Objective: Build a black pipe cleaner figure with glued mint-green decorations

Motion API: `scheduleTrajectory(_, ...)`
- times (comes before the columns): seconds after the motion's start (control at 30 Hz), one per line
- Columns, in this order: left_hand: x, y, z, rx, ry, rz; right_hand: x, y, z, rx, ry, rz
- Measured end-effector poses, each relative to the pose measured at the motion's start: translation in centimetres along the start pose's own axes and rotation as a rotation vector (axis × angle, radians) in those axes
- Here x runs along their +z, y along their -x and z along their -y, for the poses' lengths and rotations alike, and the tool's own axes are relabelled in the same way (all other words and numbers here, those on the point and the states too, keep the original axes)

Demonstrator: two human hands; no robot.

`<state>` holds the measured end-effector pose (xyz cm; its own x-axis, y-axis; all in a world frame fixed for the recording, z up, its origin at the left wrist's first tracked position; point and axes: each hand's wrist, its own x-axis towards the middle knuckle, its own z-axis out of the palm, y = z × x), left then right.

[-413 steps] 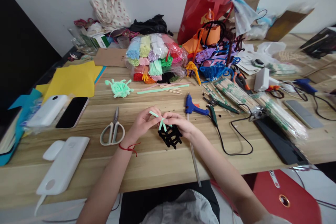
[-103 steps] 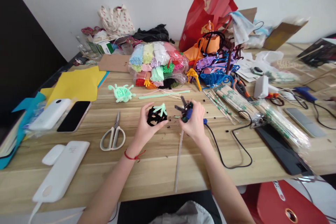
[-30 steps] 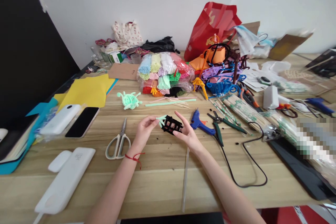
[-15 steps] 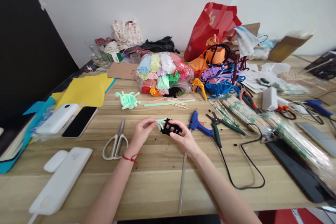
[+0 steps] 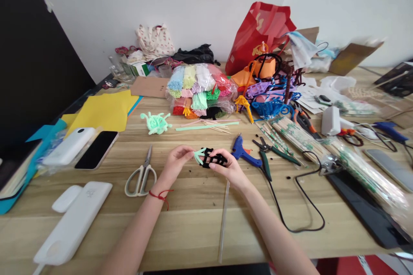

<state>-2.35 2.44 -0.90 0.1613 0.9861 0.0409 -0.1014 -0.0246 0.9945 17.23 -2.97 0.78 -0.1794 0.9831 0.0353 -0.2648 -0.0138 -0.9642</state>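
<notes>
Over the middle of the table, my right hand (image 5: pixel 230 166) grips a small black openwork piece (image 5: pixel 209 159) that looks made of fuzzy pipe cleaners. From its left end stick out mint-green pipe cleaner ends (image 5: pixel 199 154). My left hand (image 5: pixel 178 159) pinches those green ends between thumb and fingers. White-handled scissors (image 5: pixel 141 178) lie left of my left hand. A blue glue gun (image 5: pixel 243 153) rests just right of my right hand, and a clear glue stick (image 5: pixel 224 223) lies below it. Farther back sits a mint-green pipe cleaner shape (image 5: pixel 156 123).
A bag of coloured pipe cleaner bundles (image 5: pixel 201 88) stands behind my hands. Green-handled pliers (image 5: pixel 267 154) and the glue gun's black cord (image 5: pixel 292 228) lie to the right. At left are a phone (image 5: pixel 97 150), a white power bank (image 5: pixel 74 223) and yellow sheets (image 5: pixel 103 111).
The black piece has shifted slightly right and turned flatter, showing more of its openwork side. The green ends spread more visibly between my hands. Both hands keep their grip.
</notes>
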Motion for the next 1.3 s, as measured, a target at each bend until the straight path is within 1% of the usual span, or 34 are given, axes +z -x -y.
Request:
scheduleTrajectory(0.1, 0.0, 0.0, 0.0, -0.02, 0.01, 0.021, -0.2, -0.1, 0.2, 0.0, 0.009, 0.022)
scheduleTrajectory(0.3, 0.6, 0.3, -0.9, -0.017, 0.0, 0.002, -0.3, -0.3, 0.6, -0.07, 0.058, -0.068)
scheduleTrajectory(0.43, 1.0, 0.5, -1.3, -0.01, -0.003, 0.0, -0.4, -0.2, 0.8, -0.104, 0.141, -0.07)
scheduleTrajectory(0.53, 1.2, 0.5, -1.3, -0.011, 0.0, 0.013, -0.2, -0.1, 1.0, -0.118, 0.178, -0.093)
scheduleTrajectory(0.7, 1.3, 0.5, -1.3, -0.015, 0.016, 0.001, 0.3, 0.0, 1.1, -0.134, 0.139, -0.11)
scheduleTrajectory(0.9, 1.2, 0.4, -0.9, -0.017, 0.004, -0.019, 0.1, -0.2, 0.6, -0.14, 0.156, -0.114)
scheduleTrajectory(0.97, 1.2, 0.3, -0.7, -0.01, 0.039, 0.008, 0.2, -0.2, 0.3, -0.127, 0.088, -0.138)
scheduleTrajectory(1.0, 1.2, 0.3, -0.6, 0.001, 0.081, 0.044, 0.3, -0.2, 0.2, -0.104, 0.023, -0.148)
scheduleTrajectory(1.07, 1.6, 0.5, -0.5, 0.019, 0.188, 0.155, 0.6, -0.2, 0.0, -0.03, -0.144, -0.146)
scheduleTrajectory(1.13, 2.3, 1.0, -0.4, -0.002, 0.278, 0.278, 1.0, -0.1, 0.1, 0.056, -0.316, -0.1)
scheduleTrajectory(1.2, 3.3, 1.7, -0.4, -0.077, 0.346, 0.356, 1.4, -0.1, 0.3, 0.126, -0.456, -0.03)
scheduleTrajectory(1.23, 3.8, 2.1, -0.4, -0.096, 0.402, 0.369, 1.6, -0.1, 0.5, 0.155, -0.511, 0.003)
scheduleTrajectory(1.3, 4.7, 2.7, -0.3, -0.107, 0.531, 0.297, 1.9, -0.1, 0.6, 0.195, -0.591, 0.054)
